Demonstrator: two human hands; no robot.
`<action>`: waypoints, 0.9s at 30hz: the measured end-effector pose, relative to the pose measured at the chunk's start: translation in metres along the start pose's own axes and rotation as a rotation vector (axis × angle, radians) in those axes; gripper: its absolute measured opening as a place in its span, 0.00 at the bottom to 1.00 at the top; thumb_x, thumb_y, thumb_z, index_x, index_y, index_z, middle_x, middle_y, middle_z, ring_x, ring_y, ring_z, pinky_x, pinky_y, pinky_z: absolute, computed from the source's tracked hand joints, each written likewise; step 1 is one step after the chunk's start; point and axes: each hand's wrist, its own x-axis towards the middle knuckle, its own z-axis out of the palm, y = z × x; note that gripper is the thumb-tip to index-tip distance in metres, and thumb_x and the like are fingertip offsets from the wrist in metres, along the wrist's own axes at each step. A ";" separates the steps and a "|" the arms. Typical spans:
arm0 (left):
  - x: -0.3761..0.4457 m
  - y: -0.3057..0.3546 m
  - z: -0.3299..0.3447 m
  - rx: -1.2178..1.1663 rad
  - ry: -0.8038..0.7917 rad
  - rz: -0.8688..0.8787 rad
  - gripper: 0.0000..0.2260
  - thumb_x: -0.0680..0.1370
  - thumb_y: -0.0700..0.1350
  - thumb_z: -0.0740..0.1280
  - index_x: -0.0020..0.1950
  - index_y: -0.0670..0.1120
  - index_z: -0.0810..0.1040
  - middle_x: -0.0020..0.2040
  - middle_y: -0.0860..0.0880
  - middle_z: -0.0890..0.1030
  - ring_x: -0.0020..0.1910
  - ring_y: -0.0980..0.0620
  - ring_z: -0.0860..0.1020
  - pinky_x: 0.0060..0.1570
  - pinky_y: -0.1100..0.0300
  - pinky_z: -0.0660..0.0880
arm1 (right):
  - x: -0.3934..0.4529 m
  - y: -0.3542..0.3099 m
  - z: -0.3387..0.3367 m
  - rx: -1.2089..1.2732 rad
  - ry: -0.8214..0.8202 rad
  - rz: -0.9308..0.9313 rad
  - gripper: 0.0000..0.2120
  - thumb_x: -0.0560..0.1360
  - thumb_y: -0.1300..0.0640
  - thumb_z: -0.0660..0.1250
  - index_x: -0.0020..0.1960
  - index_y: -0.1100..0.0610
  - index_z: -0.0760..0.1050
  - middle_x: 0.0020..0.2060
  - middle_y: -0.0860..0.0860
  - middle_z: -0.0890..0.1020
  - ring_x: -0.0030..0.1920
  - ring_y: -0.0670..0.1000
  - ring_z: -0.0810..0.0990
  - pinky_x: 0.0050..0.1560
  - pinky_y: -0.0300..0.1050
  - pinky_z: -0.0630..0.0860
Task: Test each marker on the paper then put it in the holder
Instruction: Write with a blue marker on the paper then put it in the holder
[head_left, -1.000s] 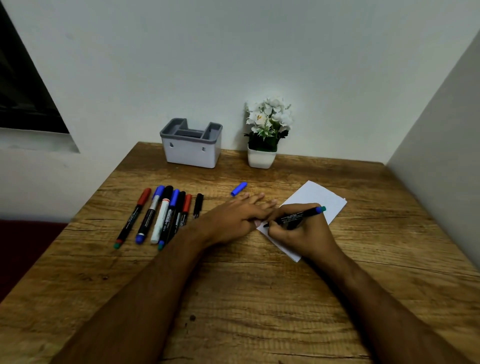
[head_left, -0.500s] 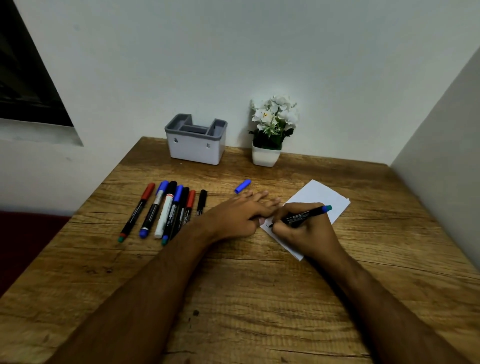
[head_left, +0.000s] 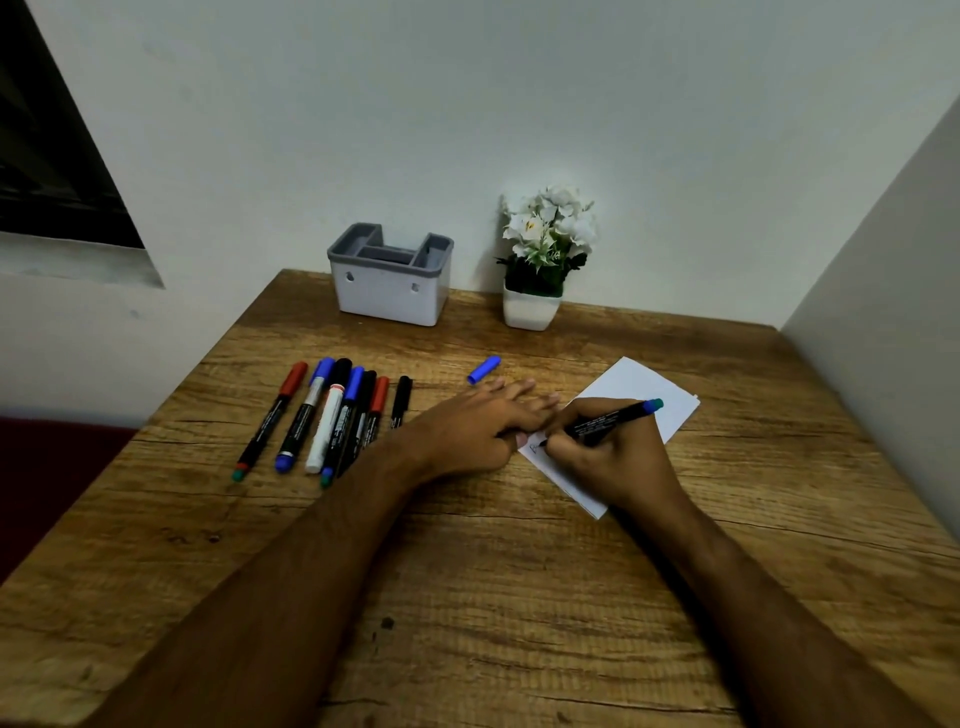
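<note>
Right hand: the right hand (head_left: 613, 457) is gripping a slim black marker (head_left: 608, 422), fingers curling round its barrel, tip touching the paper (head_left: 649, 395) beside a small scribble.
Left hand: the left hand (head_left: 478, 428) is lying flat, fingers straight, pressing the paper's left edge.
Paper: a white rectangular sheet is sitting right of centre on the grained wooden table (head_left: 467, 571).
Cap: a blue plastic cap (head_left: 483, 369) is lying just above the left hand.
Other markers: a row of capped markers (head_left: 332, 415) is lying left of centre.
Holder: a boxy white holder (head_left: 389, 291) with a grey rim is standing upper centre, beside a potted plant (head_left: 540, 260).

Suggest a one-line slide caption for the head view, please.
Right hand tests a marker on paper steadied by the left hand; holder waits behind.
</note>
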 end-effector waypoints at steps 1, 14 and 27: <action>0.000 0.000 0.000 0.000 -0.001 0.001 0.25 0.76 0.60 0.48 0.74 0.71 0.53 0.81 0.58 0.52 0.81 0.49 0.47 0.75 0.37 0.52 | 0.000 0.000 0.000 -0.004 0.003 -0.001 0.05 0.73 0.61 0.74 0.43 0.52 0.85 0.40 0.45 0.87 0.45 0.44 0.85 0.47 0.38 0.81; 0.000 0.001 -0.001 0.009 0.003 0.014 0.25 0.78 0.58 0.51 0.76 0.69 0.53 0.81 0.58 0.52 0.80 0.49 0.48 0.76 0.38 0.52 | 0.000 -0.002 0.000 -0.016 0.067 -0.021 0.04 0.73 0.64 0.74 0.42 0.56 0.85 0.38 0.44 0.86 0.42 0.41 0.84 0.42 0.30 0.76; -0.004 0.010 -0.007 0.009 0.001 -0.005 0.26 0.79 0.55 0.52 0.77 0.67 0.53 0.81 0.56 0.53 0.80 0.51 0.47 0.77 0.41 0.49 | 0.002 -0.005 -0.001 -0.018 0.072 0.035 0.05 0.73 0.66 0.74 0.40 0.58 0.85 0.37 0.46 0.86 0.41 0.42 0.84 0.41 0.30 0.77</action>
